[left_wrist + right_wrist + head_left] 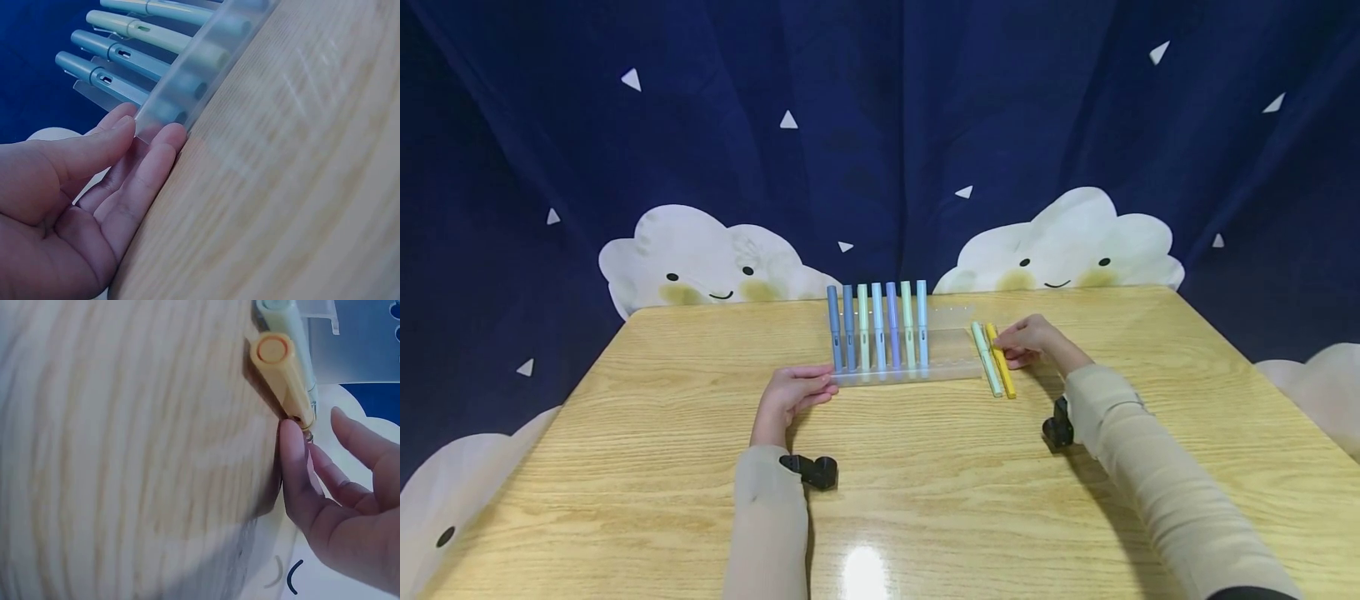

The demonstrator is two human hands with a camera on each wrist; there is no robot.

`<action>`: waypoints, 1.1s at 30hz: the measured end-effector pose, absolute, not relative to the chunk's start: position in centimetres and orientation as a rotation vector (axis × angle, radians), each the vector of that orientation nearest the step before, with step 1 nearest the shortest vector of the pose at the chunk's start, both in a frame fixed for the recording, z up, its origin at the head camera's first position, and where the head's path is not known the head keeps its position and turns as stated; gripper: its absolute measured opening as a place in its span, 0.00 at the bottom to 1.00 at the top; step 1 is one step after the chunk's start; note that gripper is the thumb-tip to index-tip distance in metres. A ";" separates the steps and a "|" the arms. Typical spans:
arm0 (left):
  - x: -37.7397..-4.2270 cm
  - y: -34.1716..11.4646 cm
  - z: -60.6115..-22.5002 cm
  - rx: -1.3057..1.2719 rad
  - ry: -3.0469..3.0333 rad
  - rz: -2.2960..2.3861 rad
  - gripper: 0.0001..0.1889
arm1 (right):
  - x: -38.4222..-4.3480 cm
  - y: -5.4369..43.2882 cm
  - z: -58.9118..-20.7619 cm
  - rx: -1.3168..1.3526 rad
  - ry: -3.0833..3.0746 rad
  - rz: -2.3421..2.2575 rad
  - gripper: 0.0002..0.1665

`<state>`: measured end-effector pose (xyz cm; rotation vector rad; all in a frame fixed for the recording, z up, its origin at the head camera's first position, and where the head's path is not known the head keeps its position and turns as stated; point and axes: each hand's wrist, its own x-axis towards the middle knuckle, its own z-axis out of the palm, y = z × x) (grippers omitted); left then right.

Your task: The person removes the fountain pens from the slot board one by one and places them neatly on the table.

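A clear plastic pen rack [951, 369] holds several upright capped pens [880, 325] in blue, pale green and lilac, grouped toward its left side. My left hand [793, 390] grips the rack's left end, thumb and fingers around the corner in the left wrist view. Just past the rack's right end, a pale green pen [987, 358] and a yellow pen [1002, 362] lie side by side on the table. My right hand [1033, 340] touches the yellow pen from its right. In the right wrist view its fingertips [292, 434] meet the barrel while the thumb stands apart.
The wooden table [925, 475] reaches back to a dark blue curtain [850, 150] printed with white clouds and triangles. Both forearms lean in from the front, each with a black wrist camera [820, 472] strapped on.
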<state>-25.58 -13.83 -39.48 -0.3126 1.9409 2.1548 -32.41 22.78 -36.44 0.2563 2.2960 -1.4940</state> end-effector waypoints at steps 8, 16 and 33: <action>-25.3 -13.9 -39.3 -0.257 1.957 2.160 0.13 | -32.2 22.7 -36.0 0.213 2.341 -1.459 0.22; -25.3 -13.7 -39.2 -0.325 1.970 2.148 0.14 | -31.5 22.3 -34.6 0.059 2.521 -1.402 0.18; -25.5 -13.7 -39.4 -0.342 1.962 2.149 0.15 | -31.2 20.1 -33.3 -0.092 2.311 -1.858 0.18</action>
